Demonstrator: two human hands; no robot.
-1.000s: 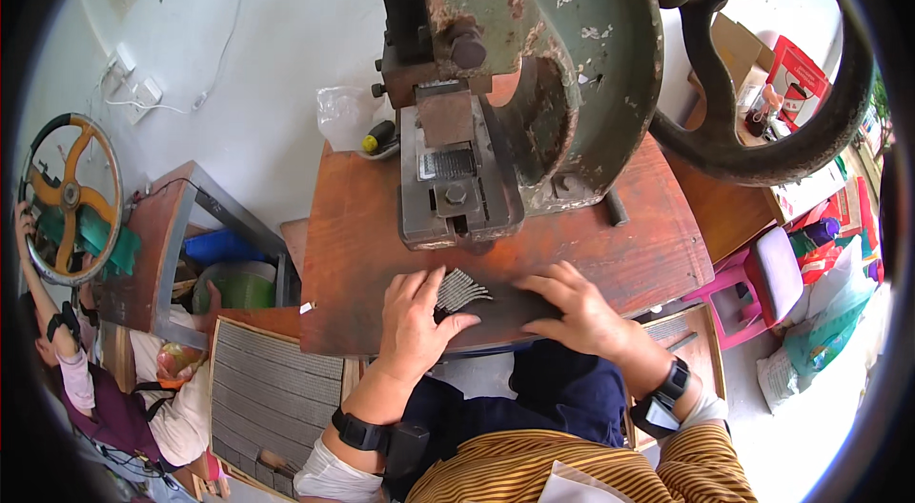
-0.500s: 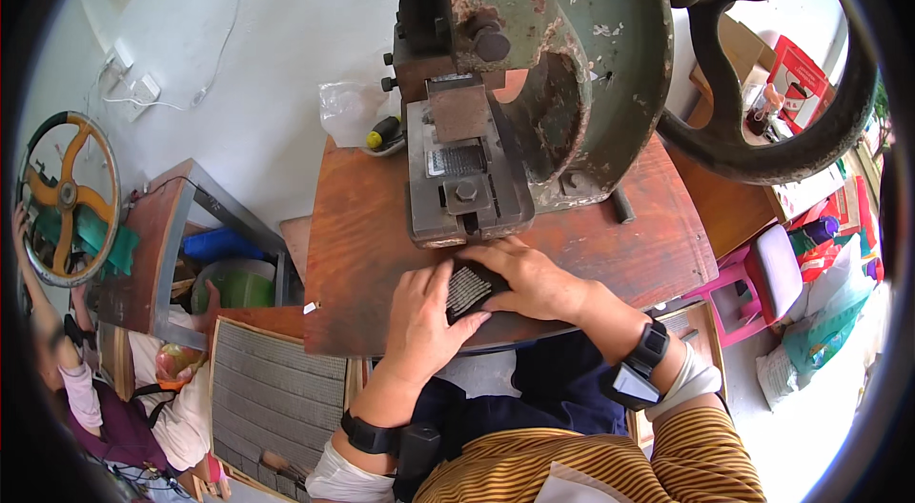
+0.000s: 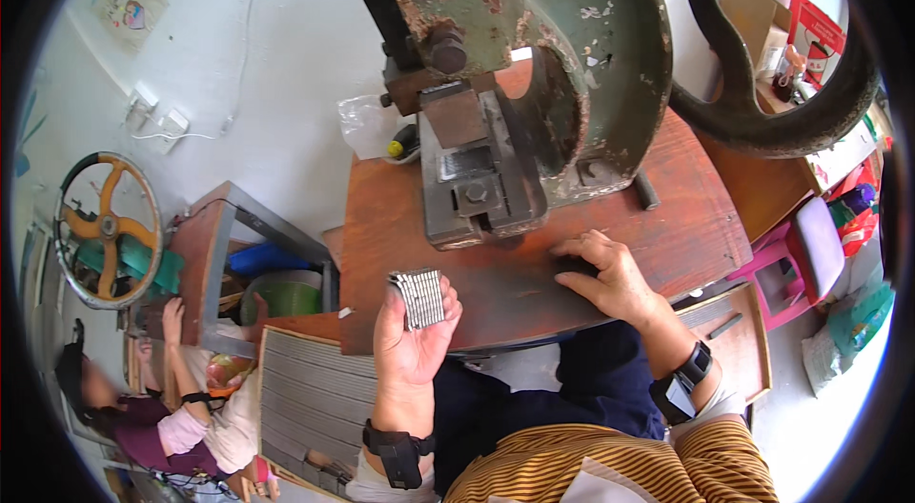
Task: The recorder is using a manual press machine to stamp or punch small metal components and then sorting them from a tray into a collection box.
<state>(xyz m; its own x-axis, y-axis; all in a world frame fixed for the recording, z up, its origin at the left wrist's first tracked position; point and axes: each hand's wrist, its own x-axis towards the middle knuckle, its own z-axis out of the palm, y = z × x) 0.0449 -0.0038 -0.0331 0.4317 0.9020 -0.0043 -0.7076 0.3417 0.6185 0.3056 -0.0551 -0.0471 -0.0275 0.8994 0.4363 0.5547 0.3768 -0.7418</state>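
Observation:
My left hand is closed around a small block of thin metal strips, stacked side by side, and holds it palm-up above the table's front edge. My right hand hangs low over the wooden tabletop, thumb and fingers apart, with only dark shadow between them. Beyond both hands stands a worn green hand press. Under its ram sits a bolted metal die block, apart from either hand. Whether the right fingertips touch the wood cannot be made out.
A large black handwheel juts out at the press's right. A tray of grey strips lies at the lower left, and another tray at the right. A pink stool stands beyond. A co-worker sits near another wheel.
Both hands were together on the block below the die. The right hand has let go and moved right; the left has drawn the block nearer and turned it up. The view has shifted.

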